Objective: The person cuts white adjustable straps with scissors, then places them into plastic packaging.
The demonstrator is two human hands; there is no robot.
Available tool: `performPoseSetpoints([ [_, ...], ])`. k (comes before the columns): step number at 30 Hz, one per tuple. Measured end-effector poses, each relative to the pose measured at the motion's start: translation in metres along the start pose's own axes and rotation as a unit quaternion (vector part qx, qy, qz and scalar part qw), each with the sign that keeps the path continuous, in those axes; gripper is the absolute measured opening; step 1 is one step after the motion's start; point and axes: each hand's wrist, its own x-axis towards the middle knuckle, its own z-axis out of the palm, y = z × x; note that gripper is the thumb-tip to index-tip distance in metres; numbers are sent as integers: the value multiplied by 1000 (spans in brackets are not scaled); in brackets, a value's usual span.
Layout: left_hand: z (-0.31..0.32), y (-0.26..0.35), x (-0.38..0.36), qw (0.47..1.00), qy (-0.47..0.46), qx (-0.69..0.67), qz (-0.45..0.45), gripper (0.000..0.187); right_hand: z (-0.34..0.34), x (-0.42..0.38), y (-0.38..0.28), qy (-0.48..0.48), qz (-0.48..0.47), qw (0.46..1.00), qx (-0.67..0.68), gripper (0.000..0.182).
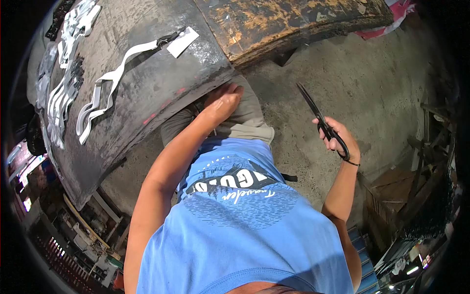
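Observation:
My right hand [339, 138] is wrapped round the handles of a pair of black scissors [313, 105], held out to the side over the floor with the blades pointing up and away. My left hand [224, 104] is over my lap, close to the table's near edge, its fingers curled closed; whatever they may hold is hidden. On the grey table [161, 78] beyond it lies a white elastic strap [117, 73] with loops at one end. At the strap's other end are a black piece [169, 38] and a white card [183, 42].
A bundle of white straps [61, 103] lies along the table's far left side. A worn brown-and-black tabletop [303, 22] adjoins at the upper right, with a red-and-white cloth [387, 22] by its end. Wooden framing [391, 191] stands at the right, beyond the concrete floor [377, 73].

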Motion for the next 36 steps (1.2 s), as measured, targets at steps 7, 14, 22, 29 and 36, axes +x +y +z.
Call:
performPoseSetpoints([
  [7, -1, 40, 47, 940, -168, 200, 219, 17, 2, -13, 11, 53, -16, 996, 63, 97],
  [14, 39, 24, 66, 866, -92, 327, 367, 19, -2, -19, 11, 62, -19, 994, 93, 96],
  [22, 39, 39, 76, 839, -339, 344, 252, 25, -8, -19, 11, 42, -50, 995, 75, 87],
  [29, 61, 2, 68, 824, -203, 332, 412, 38, -29, -1, -32, 80, -78, 990, 89, 66],
  [36, 18, 49, 47, 972, -75, 42, 220, 29, -122, 89, -130, 392, -105, 911, -69, 34],
])
